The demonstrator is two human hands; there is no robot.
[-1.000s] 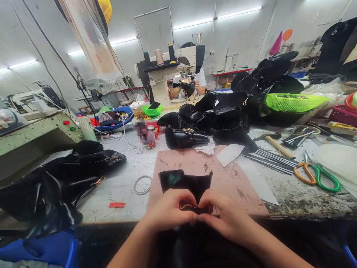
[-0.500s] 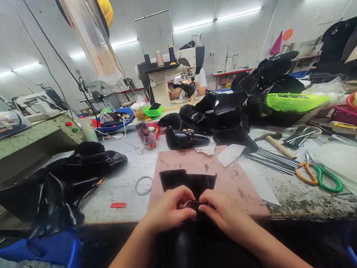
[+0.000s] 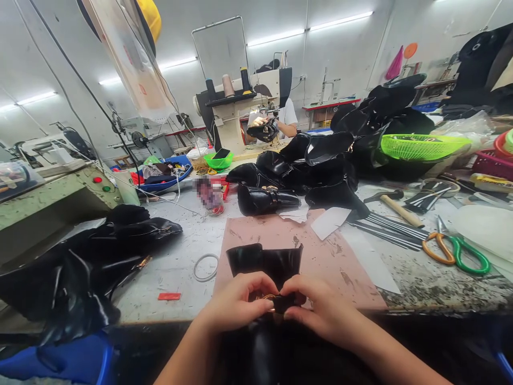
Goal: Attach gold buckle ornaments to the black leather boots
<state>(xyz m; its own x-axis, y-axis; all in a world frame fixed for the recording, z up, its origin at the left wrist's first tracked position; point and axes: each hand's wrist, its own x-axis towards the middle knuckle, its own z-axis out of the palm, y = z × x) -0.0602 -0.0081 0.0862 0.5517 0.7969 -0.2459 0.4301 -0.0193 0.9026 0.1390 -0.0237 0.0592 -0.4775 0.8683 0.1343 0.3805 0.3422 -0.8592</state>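
A black leather boot upper [image 3: 262,259] lies at the near edge of the bench, its wide top on a pink mat [image 3: 332,272] and the rest hanging toward me. My left hand [image 3: 242,302] is closed around a gold buckle [image 3: 269,296] on it, thumb and forefinger gripping its sides. Facing it, my right hand [image 3: 312,305] pinches a short black strap [image 3: 284,303] that meets the buckle. Whether the strap passes through the buckle is hidden by my fingers.
Several black boot uppers [image 3: 266,199] pile up beyond the mat. At right lie scissors [image 3: 455,251], a hammer [image 3: 401,209] and striped strips [image 3: 393,230]. A silver ring [image 3: 206,267] and red piece [image 3: 169,296] sit left. A co-worker [image 3: 286,120] works at a sewing machine [image 3: 256,85].
My fingers have shifted around the buckle and strap, and more of the strap now shows between my hands. The co-worker has turned the black piece and moved a hand onto it.
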